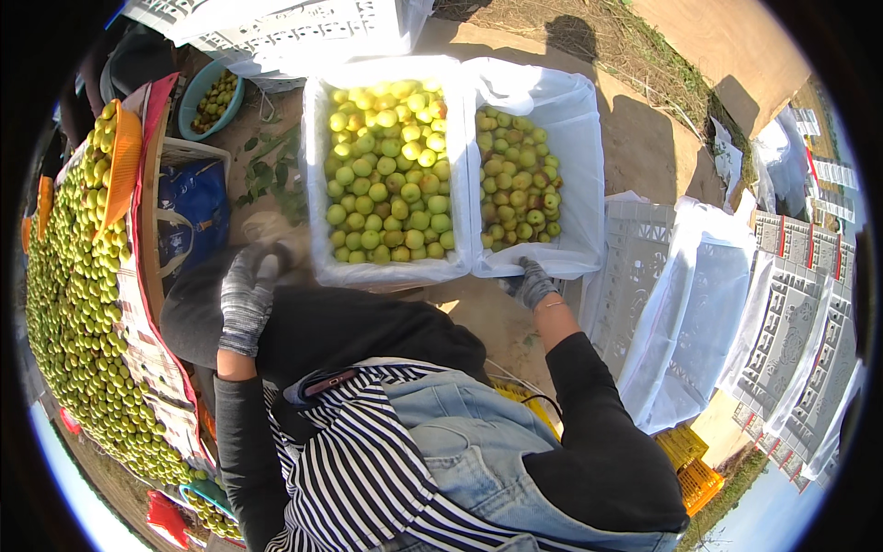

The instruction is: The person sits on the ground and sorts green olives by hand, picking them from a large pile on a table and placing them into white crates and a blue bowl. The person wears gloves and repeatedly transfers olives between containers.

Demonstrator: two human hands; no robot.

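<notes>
The right hand is clamped on the near rim of the half-full crate at 1 o'clock, apparently steadying it; the left hand, gloved, is rested loosely curled, empty, on the knee.

A long heap of green fruit lies at left, beside a round teal bowl of fruit. Empty white plastic crates and yellow crates sit at right.
</notes>
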